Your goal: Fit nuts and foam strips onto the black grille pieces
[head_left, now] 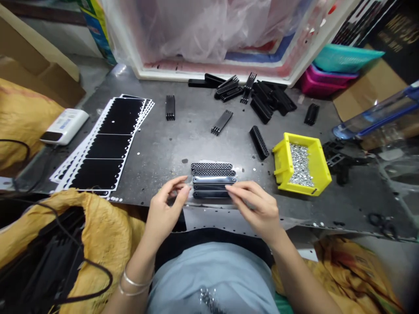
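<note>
Several black plastic bars lie side by side in a row near the table's front edge. The two farthest show a lattice face; the nearer ones show smooth, shiny faces. My left hand is beside their left ends, its thumb and curled forefinger apart with nothing visible between them. My right hand has its fingertips pinched together at the right end of the nearer bars. Whatever is in that pinch is too small to make out. A yellow bin of small shiny metal pieces stands to the right.
Black sheets edged with round white dots lie on the left. More black bars are piled at the back, with several scattered singly. A white-framed tray with plastic film stands behind. An open yellow sack sits at lower left.
</note>
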Demonstrator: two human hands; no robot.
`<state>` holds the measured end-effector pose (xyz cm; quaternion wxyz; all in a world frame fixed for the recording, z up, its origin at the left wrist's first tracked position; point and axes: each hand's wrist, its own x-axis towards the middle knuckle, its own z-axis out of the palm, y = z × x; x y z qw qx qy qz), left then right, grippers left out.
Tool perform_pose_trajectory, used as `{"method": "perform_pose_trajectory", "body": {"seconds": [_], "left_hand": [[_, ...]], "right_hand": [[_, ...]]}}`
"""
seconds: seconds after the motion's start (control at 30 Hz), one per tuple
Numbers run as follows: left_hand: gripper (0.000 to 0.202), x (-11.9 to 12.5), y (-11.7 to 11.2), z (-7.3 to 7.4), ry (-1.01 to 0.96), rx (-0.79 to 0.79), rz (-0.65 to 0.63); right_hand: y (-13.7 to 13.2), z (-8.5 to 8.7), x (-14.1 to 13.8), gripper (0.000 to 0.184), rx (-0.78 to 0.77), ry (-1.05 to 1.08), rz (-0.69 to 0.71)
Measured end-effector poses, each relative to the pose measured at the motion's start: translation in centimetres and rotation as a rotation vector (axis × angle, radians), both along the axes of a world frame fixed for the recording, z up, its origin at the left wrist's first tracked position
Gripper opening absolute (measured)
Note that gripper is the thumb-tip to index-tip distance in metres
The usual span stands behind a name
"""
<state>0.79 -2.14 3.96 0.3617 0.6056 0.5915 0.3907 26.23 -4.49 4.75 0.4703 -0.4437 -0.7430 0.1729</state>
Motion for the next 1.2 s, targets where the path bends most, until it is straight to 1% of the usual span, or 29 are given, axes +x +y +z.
{"method": "perform_pose_trajectory", "body": {"seconds": [0.03, 0.1, 0.17, 0.23, 0.3, 0.33, 0.37, 0.47, 0.5, 0.57, 0.6, 0.63, 0.7, 0.73, 0.77, 0.8, 0.87, 0.93, 1.0, 1.07, 1.1, 1.13, 1.2], "left_hand": [[0.034, 0.2, -0.1, 0.3, -0.096, -0.039, -0.009], [0.028, 0.7, -0.1, 0.7, -0.251, -0.095, -0.013], [0.020, 1.0, 0.2, 0.7, -0.314, -0.088, 0.041], [0.017, 1.3, 0.2, 0.5, -0.308, -0.030, 0.133], [0.019, 1.7, 0.0, 0.4, -0.266, 0.046, 0.195], [0.020, 2.0, -0.3, 0.5, -0.252, 0.070, 0.182], [0.022, 2.3, -0.6, 0.6, -0.253, 0.075, 0.134], [0.032, 3.2, -1.6, 1.0, -0.281, 0.053, -0.050], [0.036, 3.3, -1.8, 1.1, -0.270, 0.052, -0.083], [0.042, 3.2, -1.9, 1.1, -0.212, 0.064, -0.092], [0.044, 3.0, -1.8, 1.1, -0.180, 0.069, -0.083], [0.046, 2.9, -1.7, 1.0, -0.157, 0.070, -0.072], [0.050, 2.8, -1.4, 0.9, -0.137, 0.066, -0.057], [0.051, 2.9, -1.4, 0.9, -0.137, 0.064, -0.060], [0.053, 3.1, -1.4, 0.9, -0.143, 0.064, -0.072], [0.053, 3.4, -1.5, 1.1, -0.151, 0.067, -0.089], [0.055, 3.8, -1.9, 1.5, -0.148, 0.092, -0.136], [0.059, 3.9, -1.9, 1.8, -0.062, 0.174, -0.182], [0.063, 3.7, -1.3, 1.9, 0.134, 0.332, -0.173], [0.068, 3.2, 0.2, 1.6, 0.340, 0.457, -0.112], [0.073, 2.9, 1.2, 1.3, 0.412, 0.471, -0.115], [0.080, 2.8, 2.3, 0.9, 0.457, 0.447, -0.151], [0.102, 3.0, 4.2, -0.2, 0.496, 0.343, -0.355]], "right_hand": [[-0.3, -0.1, -0.1, 0.048, 0.022, -0.026, 0.035], [-0.6, -0.3, -0.1, 0.053, 0.049, -0.109, 0.097], [-0.6, -0.2, 0.5, 0.058, 0.040, -0.261, 0.129], [-0.5, 0.2, 1.3, 0.062, 0.026, -0.421, 0.062], [-0.3, 1.0, 1.4, 0.062, 0.040, -0.463, -0.058], [-0.1, 1.4, 1.1, 0.060, 0.056, -0.433, -0.095], [0.1, 1.7, 0.6, 0.058, 0.072, -0.391, -0.095], [0.5, 2.4, -1.3, 0.052, 0.086, -0.292, 0.038], [0.5, 2.6, -1.8, 0.050, 0.066, -0.262, 0.084], [0.2, 3.1, -1.9, 0.046, -0.017, -0.151, 0.128], [-0.2, 3.5, -1.7, 0.043, -0.053, -0.072, 0.110], [-0.5, 4.0, -1.4, 0.040, -0.065, 0.017, 0.060], [-1.1, 4.7, -0.8, 0.041, 0.007, 0.129, -0.087], [-1.1, 4.9, -0.8, 0.042, 0.063, 0.105, -0.133], [-0.9, 4.8, -0.8, 0.041, 0.113, 0.028, -0.141], [-0.6, 4.6, -1.1, 0.042, 0.151, -0.085, -0.114], [0.4, 3.6, -1.7, 0.049, 0.191, -0.296, -0.007], [1.1, 2.3, -2.0, 0.044, 0.198, -0.358, 0.054], [1.3, 1.5, -1.6, 0.040, 0.171, -0.337, 0.077], [1.0, 1.2, -0.5, 0.040, 0.125, -0.297, 0.058], [0.8, 1.3, 0.2, 0.040, 0.099, -0.268, 0.038], [0.5, 1.4, 0.9, 0.040, 0.067, -0.230, 0.011], [0.2, 1.6, 2.0, 0.039, 0.007, -0.155, -0.049]]}}
